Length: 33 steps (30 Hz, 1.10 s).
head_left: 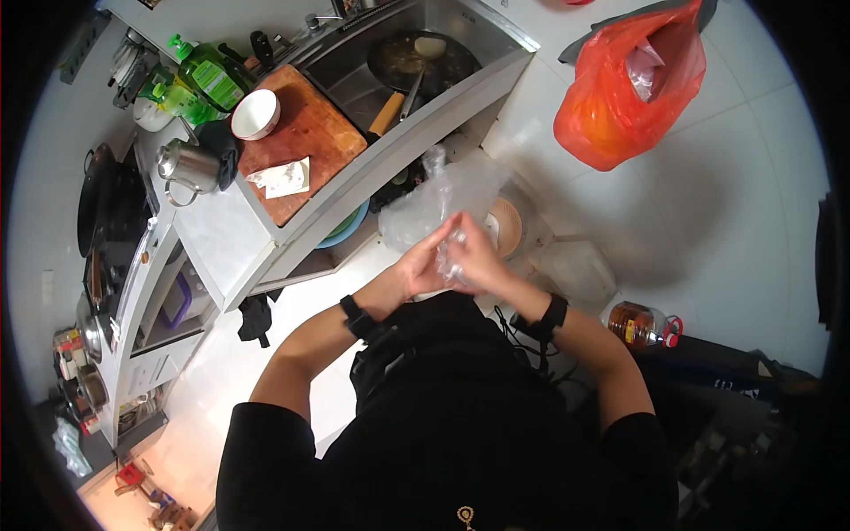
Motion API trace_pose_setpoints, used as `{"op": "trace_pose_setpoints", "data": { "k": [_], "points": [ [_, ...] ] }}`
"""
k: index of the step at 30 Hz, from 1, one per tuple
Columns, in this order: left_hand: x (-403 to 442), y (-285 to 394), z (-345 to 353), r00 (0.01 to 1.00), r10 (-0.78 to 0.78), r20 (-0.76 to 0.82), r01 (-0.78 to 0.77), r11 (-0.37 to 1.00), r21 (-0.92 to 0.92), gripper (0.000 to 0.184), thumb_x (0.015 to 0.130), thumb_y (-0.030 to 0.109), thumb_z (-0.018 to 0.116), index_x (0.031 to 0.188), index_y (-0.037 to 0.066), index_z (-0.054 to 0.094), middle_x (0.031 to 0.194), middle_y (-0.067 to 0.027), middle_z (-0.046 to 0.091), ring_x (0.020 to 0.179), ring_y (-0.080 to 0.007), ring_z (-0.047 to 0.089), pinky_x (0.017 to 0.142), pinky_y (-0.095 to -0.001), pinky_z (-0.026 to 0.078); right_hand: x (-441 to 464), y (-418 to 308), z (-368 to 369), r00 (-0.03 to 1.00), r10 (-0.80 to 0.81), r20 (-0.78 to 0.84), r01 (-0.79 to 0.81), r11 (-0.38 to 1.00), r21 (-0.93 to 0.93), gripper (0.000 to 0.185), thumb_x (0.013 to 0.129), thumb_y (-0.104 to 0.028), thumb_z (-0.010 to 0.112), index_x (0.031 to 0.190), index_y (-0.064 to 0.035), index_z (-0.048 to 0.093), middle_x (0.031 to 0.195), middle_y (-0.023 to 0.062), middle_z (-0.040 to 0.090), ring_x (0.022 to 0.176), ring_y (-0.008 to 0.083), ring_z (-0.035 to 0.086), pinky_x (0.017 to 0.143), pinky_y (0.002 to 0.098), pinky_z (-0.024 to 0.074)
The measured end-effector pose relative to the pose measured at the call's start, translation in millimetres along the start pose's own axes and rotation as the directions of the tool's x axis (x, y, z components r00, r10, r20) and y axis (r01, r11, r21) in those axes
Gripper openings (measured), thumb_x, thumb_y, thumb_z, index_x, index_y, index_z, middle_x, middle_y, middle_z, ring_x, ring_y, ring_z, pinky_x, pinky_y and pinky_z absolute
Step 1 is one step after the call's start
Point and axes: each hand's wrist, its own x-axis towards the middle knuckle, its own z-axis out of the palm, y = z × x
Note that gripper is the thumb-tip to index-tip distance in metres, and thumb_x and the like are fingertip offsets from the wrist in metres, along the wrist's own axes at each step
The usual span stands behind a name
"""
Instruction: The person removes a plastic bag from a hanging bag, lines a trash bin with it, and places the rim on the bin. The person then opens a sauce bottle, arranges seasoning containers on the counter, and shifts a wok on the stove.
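Note:
A clear plastic bag (412,217) is gathered between my two hands in front of my waist, its wide part spreading beyond them toward the cabinet. My left hand (427,264) is closed around the bunched plastic from the left side. Pressed close against it, my right hand (480,258) grips the same bunched part, fingers bent and slightly blurred. Whether anything lies inside the gathered plastic cannot be made out.
Left of the sink (513,44), which holds a pan (390,64), a wooden cutting board (332,133) carries a white bowl (256,115). A steel kettle (190,166) stands nearby. A red bag (602,115) and an oil bottle (639,325) are at right.

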Motion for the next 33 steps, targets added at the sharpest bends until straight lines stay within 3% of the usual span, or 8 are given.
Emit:
{"op": "trace_pose_setpoints", "data": {
  "k": [11, 16, 18, 19, 22, 25, 32, 33],
  "points": [
    [71.4, 56.6, -28.3, 0.894, 0.422, -0.148, -0.420, 0.906, 0.044, 0.009, 0.082, 0.010, 0.054, 0.086, 0.002, 0.056, 0.073, -0.0078, 0.057, 0.063, -0.0197, 0.056, 0.061, -0.0318, 0.050, -66.4, -60.9, -72.5, 0.947, -0.027, 0.319, 0.096, 0.975, -0.202, 0.024, 0.075, 0.001, 0.051, 0.097, -0.0048, 0.044, 0.083, 0.0162, 0.056, 0.068, 0.0329, 0.059, 0.060, 0.0416, 0.0453],
    [86.5, 72.1, -58.7, 0.911, 0.321, 0.257, -0.357, 0.928, 0.106, 0.013, 0.083, 0.013, 0.051, 0.085, 0.001, 0.056, 0.069, -0.0089, 0.057, 0.061, -0.0228, 0.054, 0.066, -0.0369, 0.049, -49.3, -58.4, -113.7, 0.849, 0.502, 0.163, -0.516, 0.727, 0.454, 0.040, 0.078, -0.014, 0.066, 0.114, -0.0066, 0.048, 0.091, 0.0035, 0.059, 0.081, 0.0163, 0.057, 0.071, 0.0317, 0.0458],
    [90.4, 34.3, -11.0, 0.687, 0.669, -0.283, -0.143, 0.506, 0.851, 0.025, 0.088, 0.023, 0.045, 0.083, 0.002, 0.058, 0.068, -0.0061, 0.052, 0.060, -0.0202, 0.051, 0.057, -0.0329, 0.044, -24.0, -64.5, -119.0, 0.776, 0.616, 0.138, -0.595, 0.640, 0.487, 0.048, 0.078, -0.015, 0.067, 0.120, -0.0055, 0.046, 0.098, 0.0053, 0.059, 0.092, 0.0183, 0.056, 0.078, 0.0316, 0.0442],
    [90.5, 15.2, -10.6, 0.629, 0.749, 0.211, -0.057, -0.225, 0.973, 0.032, 0.089, 0.029, 0.046, 0.088, 0.000, 0.060, 0.075, -0.0101, 0.058, 0.070, -0.0247, 0.055, 0.067, -0.0373, 0.045, -13.1, -66.3, -119.1, 0.686, 0.717, 0.127, -0.662, 0.542, 0.517, 0.055, 0.078, -0.017, 0.068, 0.126, -0.0044, 0.043, 0.106, 0.0070, 0.058, 0.102, 0.0202, 0.054, 0.085, 0.0316, 0.0427],
    [96.2, -19.5, 2.9, 0.558, 0.478, 0.678, -0.177, -0.730, 0.660, 0.028, 0.086, 0.028, 0.053, 0.098, 0.005, 0.061, 0.094, -0.0180, 0.063, 0.088, -0.0346, 0.060, 0.077, -0.0444, 0.047, 2.7, -41.4, -101.2, 0.660, 0.593, 0.462, -0.742, 0.613, 0.272, 0.063, 0.078, -0.015, 0.068, 0.131, -0.0004, 0.038, 0.117, 0.0110, 0.055, 0.114, 0.0194, 0.047, 0.092, 0.0315, 0.0385],
    [80.5, -35.2, 30.5, 0.841, 0.533, 0.098, 0.215, -0.494, 0.843, 0.024, 0.080, 0.023, 0.058, 0.094, 0.004, 0.061, 0.088, -0.0183, 0.062, 0.086, -0.0371, 0.059, 0.076, -0.0461, 0.047, -3.5, 8.4, -68.3, 0.766, 0.620, 0.168, -0.629, 0.672, 0.391, 0.045, 0.081, -0.016, 0.065, 0.120, -0.0012, 0.049, 0.107, 0.0074, 0.058, 0.094, 0.0183, 0.057, 0.076, 0.0335, 0.0483],
    [40.0, -34.8, 11.6, 0.601, 0.570, 0.560, -0.237, -0.542, 0.806, 0.042, 0.076, 0.015, 0.070, 0.110, -0.006, 0.055, 0.107, -0.0226, 0.060, 0.101, -0.0276, 0.060, 0.085, -0.0352, 0.048, 25.5, 46.5, -62.0, 0.712, 0.702, 0.031, -0.476, 0.449, 0.756, 0.057, 0.083, -0.016, 0.061, 0.132, -0.0006, 0.037, 0.123, 0.0125, 0.048, 0.113, 0.0238, 0.046, 0.098, 0.0346, 0.0359],
    [31.3, -21.3, 0.7, 0.800, 0.596, 0.070, -0.251, 0.226, 0.941, 0.052, 0.073, 0.014, 0.073, 0.117, -0.002, 0.052, 0.111, -0.0141, 0.058, 0.105, -0.0205, 0.056, 0.091, -0.0338, 0.045, 27.3, 42.9, -62.4, 0.730, 0.683, 0.027, -0.456, 0.457, 0.764, 0.056, 0.083, -0.016, 0.060, 0.132, -0.0006, 0.038, 0.123, 0.0124, 0.048, 0.113, 0.0236, 0.046, 0.098, 0.0345, 0.0360]
  ]
}}
